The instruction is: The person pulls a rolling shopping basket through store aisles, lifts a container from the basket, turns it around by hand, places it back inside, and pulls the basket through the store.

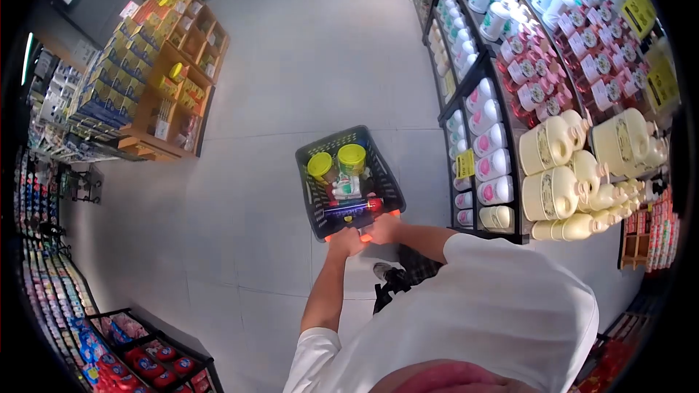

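Note:
Both hands are closed around the orange handle of a black plastic shopping basket point(393, 200), held out in front of my body over the floor. My left hand point(347, 241) grips the handle's left part, and my right hand point(384, 229) grips just to the right of it. Inside the basket stand two tubs with yellow-green lids, a left tub point(320, 166) and a right tub point(352, 158). Nearer to me lie a white packet point(346, 188) and a dark blue and red tube-shaped pack point(353, 207). Labels are too small to read.
A black shelf point(470, 76) on the right carries white, pink and cream bottles point(550, 193). At the left stands a wooden display unit point(164, 94) with stacked boxes. A low bin of red packs point(153, 364) is at the lower left. Grey floor point(291, 65) runs between them.

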`<action>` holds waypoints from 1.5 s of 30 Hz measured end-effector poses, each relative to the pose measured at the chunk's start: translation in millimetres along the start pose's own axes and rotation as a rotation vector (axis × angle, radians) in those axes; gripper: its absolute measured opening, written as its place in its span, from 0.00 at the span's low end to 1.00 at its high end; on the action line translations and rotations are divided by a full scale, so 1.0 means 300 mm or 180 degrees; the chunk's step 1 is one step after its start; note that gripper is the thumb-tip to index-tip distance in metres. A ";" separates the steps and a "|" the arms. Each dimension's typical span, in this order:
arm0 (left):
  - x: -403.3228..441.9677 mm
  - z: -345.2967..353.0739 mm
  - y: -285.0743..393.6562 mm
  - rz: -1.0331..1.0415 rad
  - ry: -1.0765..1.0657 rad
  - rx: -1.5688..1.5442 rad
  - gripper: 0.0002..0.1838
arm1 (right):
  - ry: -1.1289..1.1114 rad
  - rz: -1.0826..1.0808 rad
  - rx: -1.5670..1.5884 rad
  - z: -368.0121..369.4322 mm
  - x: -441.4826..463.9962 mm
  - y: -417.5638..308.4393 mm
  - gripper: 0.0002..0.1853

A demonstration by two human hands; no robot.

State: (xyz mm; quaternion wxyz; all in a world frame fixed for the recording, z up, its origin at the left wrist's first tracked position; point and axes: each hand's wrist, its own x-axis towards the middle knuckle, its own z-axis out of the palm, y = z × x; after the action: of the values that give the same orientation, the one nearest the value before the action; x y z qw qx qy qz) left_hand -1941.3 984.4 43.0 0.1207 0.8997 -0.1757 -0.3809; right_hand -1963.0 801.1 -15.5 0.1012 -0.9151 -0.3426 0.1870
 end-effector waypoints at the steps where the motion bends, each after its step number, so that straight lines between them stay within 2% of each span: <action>1: 0.031 -0.043 -0.014 -0.0003 0.0021 0.0002 0.25 | 0.0020 0.0033 -0.0020 -0.041 0.043 0.016 0.12; 5: 0.133 -0.207 -0.041 -0.0083 0.0027 0.0145 0.26 | 0.0255 0.0078 -0.0085 -0.170 0.165 0.085 0.12; 7: 0.188 -0.284 -0.074 -0.0087 0.0022 0.0188 0.27 | 0.0086 0.0077 -0.0030 -0.253 0.238 0.123 0.13; 11: 0.380 -0.438 -0.149 0.0053 0.0297 0.0334 0.25 | 0.0201 0.0181 0.0101 -0.328 0.396 0.277 0.12; 15: 0.497 -0.582 -0.182 0.0204 0.0255 0.0500 0.23 | 0.0164 0.0245 0.0362 -0.463 0.492 0.365 0.12; 25: 0.791 -0.832 -0.230 0.0268 0.0332 0.0786 0.23 | 0.0401 0.0447 0.0569 -0.556 0.720 0.628 0.16; 28: 0.858 -0.935 -0.228 0.0182 0.0042 0.0771 0.24 | 0.0570 0.0419 0.0581 -0.581 0.791 0.693 0.17; 37: 1.109 -1.168 -0.236 0.0361 0.0148 0.0999 0.24 | 0.0532 0.0630 0.0671 -0.704 0.960 0.918 0.18; 40: 1.205 -1.230 -0.228 0.0386 -0.0205 0.0861 0.24 | 0.0373 0.0691 0.0681 -0.730 0.978 0.994 0.19; 45: 1.339 -1.373 -0.200 0.0581 -0.0171 0.0879 0.27 | 0.0295 0.0795 0.0604 -0.794 1.064 1.161 0.19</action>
State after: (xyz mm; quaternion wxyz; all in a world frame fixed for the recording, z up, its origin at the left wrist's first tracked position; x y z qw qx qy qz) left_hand -1367.7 909.4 44.0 0.0253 0.8775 -0.3105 -0.3646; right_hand -1437.7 740.3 4.9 0.1788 -0.9446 -0.2019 0.1872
